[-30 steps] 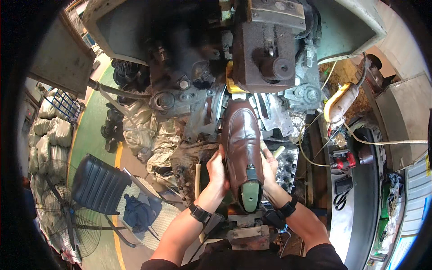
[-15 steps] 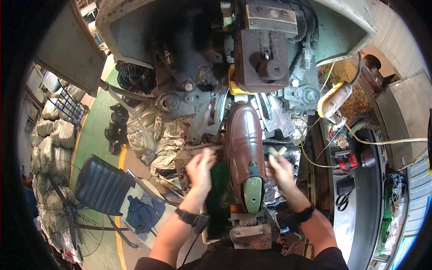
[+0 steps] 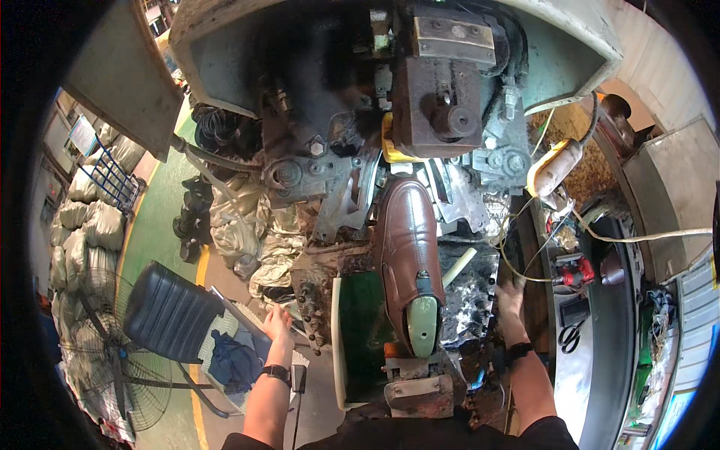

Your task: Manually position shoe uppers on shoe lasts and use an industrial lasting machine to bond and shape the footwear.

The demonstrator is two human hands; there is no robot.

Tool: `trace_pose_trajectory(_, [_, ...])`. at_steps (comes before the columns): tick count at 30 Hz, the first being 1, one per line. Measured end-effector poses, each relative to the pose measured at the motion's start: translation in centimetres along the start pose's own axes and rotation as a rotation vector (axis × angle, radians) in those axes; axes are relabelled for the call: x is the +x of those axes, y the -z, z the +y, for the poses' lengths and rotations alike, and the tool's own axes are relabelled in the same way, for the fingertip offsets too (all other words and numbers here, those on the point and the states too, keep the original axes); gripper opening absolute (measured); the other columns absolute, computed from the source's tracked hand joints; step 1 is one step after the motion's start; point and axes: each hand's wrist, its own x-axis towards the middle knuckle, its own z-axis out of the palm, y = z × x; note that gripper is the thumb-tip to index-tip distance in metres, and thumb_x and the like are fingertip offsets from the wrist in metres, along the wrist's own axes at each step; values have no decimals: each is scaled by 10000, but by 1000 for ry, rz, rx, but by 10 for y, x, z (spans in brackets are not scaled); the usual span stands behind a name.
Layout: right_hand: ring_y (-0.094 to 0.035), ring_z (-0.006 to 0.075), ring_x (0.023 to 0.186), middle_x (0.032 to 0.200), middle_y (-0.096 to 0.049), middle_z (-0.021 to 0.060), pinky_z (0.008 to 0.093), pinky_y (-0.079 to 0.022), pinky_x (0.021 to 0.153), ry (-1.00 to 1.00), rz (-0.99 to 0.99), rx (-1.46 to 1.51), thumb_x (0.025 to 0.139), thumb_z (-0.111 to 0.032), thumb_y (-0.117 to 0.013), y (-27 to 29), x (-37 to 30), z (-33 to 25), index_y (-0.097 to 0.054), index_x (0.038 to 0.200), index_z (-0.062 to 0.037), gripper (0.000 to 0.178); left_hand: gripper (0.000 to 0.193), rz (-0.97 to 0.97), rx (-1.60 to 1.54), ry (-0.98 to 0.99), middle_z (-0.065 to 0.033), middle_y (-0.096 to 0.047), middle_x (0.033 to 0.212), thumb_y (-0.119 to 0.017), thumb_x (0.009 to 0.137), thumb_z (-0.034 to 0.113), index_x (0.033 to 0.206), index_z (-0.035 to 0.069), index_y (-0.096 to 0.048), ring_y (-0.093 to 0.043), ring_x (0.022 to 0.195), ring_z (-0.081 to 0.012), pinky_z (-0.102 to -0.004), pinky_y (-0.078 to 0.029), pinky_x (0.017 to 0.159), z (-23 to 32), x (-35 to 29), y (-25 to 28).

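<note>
Head view: my machine (image 3: pixel 442 97) takes up the top and middle of the frame, its dark blocky front at upper centre.
Fan (image 3: pixel 116 349): round wire cage at lower left, beside the pale sacks (image 3: pixel 90 225) stacked along the left rim.
Chair (image 3: pixel 169 311): black back, lower left, with dark blue cloth (image 3: pixel 238 360) on its seat.
Shoe (image 3: pixel 409 240): brown, at the centre of the frame on the machine, toe toward the top, heel toward the bottom; neither of my hands is on it. The green last (image 3: pixel 422 326) shows at its heel opening.
Left hand (image 3: pixel 277 322): lower left of centre, in front of the chair's edge, well apart from the shoe; fingers loosely parted, gripping nothing I can see.
Right hand (image 3: pixel 511 298): right of centre, near the machine's right edge; too blurred for me to tell whether the fingers are spread or closed.
Scissors (image 3: pixel 570 337): black, lower right, on the white bench top (image 3: pixel 571 382).
Stick (image 3: pixel 460 265): pale, just right of the shoe, tilted.
</note>
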Motion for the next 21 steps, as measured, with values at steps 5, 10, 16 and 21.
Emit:
trace_pose_trajectory(5, [-285, 342, 1514, 1684, -140, 240, 402, -263, 1221, 98, 68, -244, 888, 50, -676, 15, -12, -16, 37, 1654, -158, 1067, 616, 16, 460, 334, -73, -674, 1044, -576, 968, 626, 1267, 91, -634, -661, 891, -265, -478, -541, 757, -58, 23, 37])
trace_pose_trajectory(10, [-539, 307, 1296, 1529, -456, 187, 382, -520, 940, 77, 208, -33, 848, -7, -717, 91, -41, -22, -154, 1632, -86, 969, 818, -99, 314, 550, -121, -449, 1582, -464, 937, 755, 1558, 226, -422, -369, 1470, -353, -697, -259, 1129, -128, -8, -8])
trace_pose_trajectory(16, [-513, 92, 581, 696, -498, -45, 272, -406, 530, -145, 304, -226, 839, -28, -675, 121, -75, -1, -511, 1434, 20, 620, 778, 172, 367, 454, -141, -503, 1520, -463, 967, 697, 1539, 170, -447, -407, 1437, -318, -605, -254, 1160, -155, -3, -29])
trace_pose_trajectory(21, [-536, 93, 609, 770, -566, -19, 272, -417, 534, -176, 47, -146, 878, -60, -688, 88, -88, -19, -491, 1450, 30, 611, 499, -18, 363, -330, -44, -668, 875, -604, 1002, 466, 1177, 4, -673, -584, 739, -151, -329, -487, 660, -81, -40, -2])
